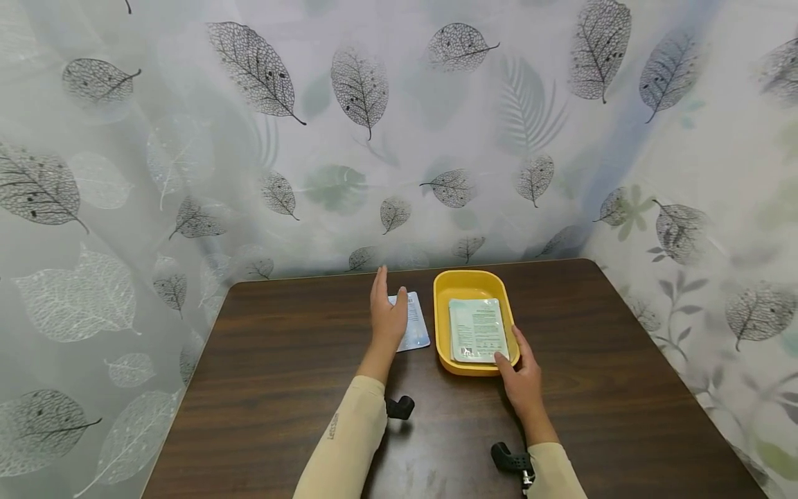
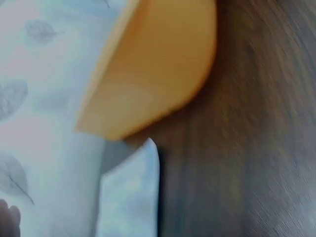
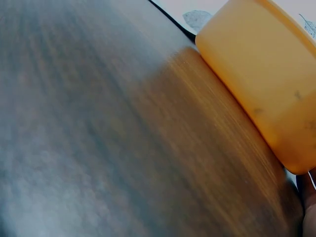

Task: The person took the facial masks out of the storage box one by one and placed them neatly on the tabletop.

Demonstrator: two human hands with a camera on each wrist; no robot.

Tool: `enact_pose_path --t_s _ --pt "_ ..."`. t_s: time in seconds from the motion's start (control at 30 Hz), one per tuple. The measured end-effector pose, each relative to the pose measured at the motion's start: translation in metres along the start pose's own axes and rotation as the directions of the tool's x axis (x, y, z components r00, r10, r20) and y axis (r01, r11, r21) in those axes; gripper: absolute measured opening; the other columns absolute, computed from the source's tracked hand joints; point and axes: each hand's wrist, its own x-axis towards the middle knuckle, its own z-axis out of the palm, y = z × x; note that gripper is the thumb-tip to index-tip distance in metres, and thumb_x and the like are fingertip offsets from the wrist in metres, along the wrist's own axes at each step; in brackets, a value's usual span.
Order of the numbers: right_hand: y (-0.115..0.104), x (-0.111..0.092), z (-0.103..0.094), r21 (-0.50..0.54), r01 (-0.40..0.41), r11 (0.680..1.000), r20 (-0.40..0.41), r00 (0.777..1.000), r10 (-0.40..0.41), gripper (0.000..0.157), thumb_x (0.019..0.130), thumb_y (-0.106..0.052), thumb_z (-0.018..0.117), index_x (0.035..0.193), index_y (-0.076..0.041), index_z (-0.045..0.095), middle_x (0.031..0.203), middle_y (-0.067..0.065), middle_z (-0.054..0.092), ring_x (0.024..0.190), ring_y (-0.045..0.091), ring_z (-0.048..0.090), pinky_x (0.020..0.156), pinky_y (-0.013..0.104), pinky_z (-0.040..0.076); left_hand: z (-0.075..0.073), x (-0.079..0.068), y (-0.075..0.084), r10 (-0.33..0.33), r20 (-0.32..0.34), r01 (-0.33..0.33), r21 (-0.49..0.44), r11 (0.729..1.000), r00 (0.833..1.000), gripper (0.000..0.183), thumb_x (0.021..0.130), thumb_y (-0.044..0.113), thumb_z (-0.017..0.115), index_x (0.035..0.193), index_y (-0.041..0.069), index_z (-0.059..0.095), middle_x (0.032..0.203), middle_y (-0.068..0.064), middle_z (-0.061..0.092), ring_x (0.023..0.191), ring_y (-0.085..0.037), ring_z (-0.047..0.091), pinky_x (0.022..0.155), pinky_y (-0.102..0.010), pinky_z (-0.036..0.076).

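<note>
A yellow plastic basin (image 1: pixel 443 326) sits on the table, with a pale green printed sachet (image 1: pixel 479 329) lying in it, perhaps on top of another. My right hand (image 1: pixel 524 381) holds the basin at its near right corner, thumb over the rim and fingers along the outer side. To the left of the basin lies a light blue sachet (image 1: pixel 416 326), partly hidden behind my left hand (image 1: pixel 388 315). That hand hovers over or beside the sachet with fingers extended; contact cannot be told. In the left wrist view the blue sachet (image 2: pixel 131 197) appears blurred below the basin (image 2: pixel 158 64).
The dark wood-grain table (image 1: pixel 287 374) ends at a back edge against a leaf-patterned curtain (image 1: pixel 399 152). More of this curtain stands on the left and right sides. Black wrist mounts (image 1: pixel 399 407) hang below both sleeves.
</note>
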Motion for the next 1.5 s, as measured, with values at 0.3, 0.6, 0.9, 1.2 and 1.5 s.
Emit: enact_pose_path --t_s 0.3,0.6,0.9,1.2,1.5 --pt "0.006 0.003 -0.002 -0.019 0.041 0.999 -0.021 0.999 -0.041 0.069 0.102 -0.024 0.061 0.162 -0.028 0.029 0.166 0.01 0.034 0.143 0.028 0.043 0.096 -0.003 0.034 0.027 -0.012 0.043 0.089 0.107 -0.079 -0.093 0.993 0.99 0.066 0.103 0.028 0.051 0.163 0.025 0.025 0.171 -0.002 0.022 0.158 -0.025 0.023 0.126 -0.055 0.025" --pt "0.004 0.003 0.003 -0.007 0.034 0.999 -0.028 0.999 -0.034 0.068 0.102 -0.022 0.062 0.162 -0.025 0.03 0.165 0.014 0.035 0.138 0.029 0.048 0.093 -0.003 0.036 0.062 -0.032 0.046 0.13 0.207 -0.105 -0.129 0.986 0.97 0.064 0.104 0.024 0.05 0.163 0.024 0.025 0.17 -0.003 0.025 0.157 -0.024 0.024 0.126 -0.053 0.026" --pt "-0.024 -0.01 0.006 0.011 -0.006 1.0 0.0 1.0 0.006 0.068 0.101 -0.014 0.06 0.162 -0.015 0.029 0.161 0.02 0.038 0.125 0.028 0.052 0.088 0.0 0.042 0.088 -0.052 0.027 0.021 0.331 -0.023 0.003 1.0 0.943 0.068 0.104 0.031 0.05 0.164 0.018 0.022 0.171 -0.011 0.019 0.158 -0.031 0.021 0.126 -0.056 0.024" --pt "-0.036 -0.012 0.002 0.014 0.004 1.0 0.003 1.0 -0.004 0.068 0.101 -0.014 0.061 0.162 -0.012 0.029 0.161 0.023 0.037 0.129 0.035 0.052 0.088 0.0 0.041 0.103 -0.053 0.021 -0.152 0.396 0.084 0.183 0.98 0.906 0.08 0.097 0.041 0.06 0.165 0.027 0.019 0.172 -0.02 0.009 0.159 -0.037 0.011 0.123 -0.063 0.024" --pt "-0.035 -0.012 -0.001 0.022 0.011 1.0 0.0 1.0 -0.011 0.068 0.101 -0.013 0.061 0.161 -0.011 0.03 0.161 0.022 0.038 0.129 0.036 0.052 0.088 0.001 0.043 0.108 -0.053 0.021 -0.256 0.419 0.155 0.26 0.953 0.871 0.087 0.091 0.042 0.07 0.163 0.025 0.023 0.171 -0.024 0.006 0.158 -0.041 0.013 0.122 -0.063 0.028"
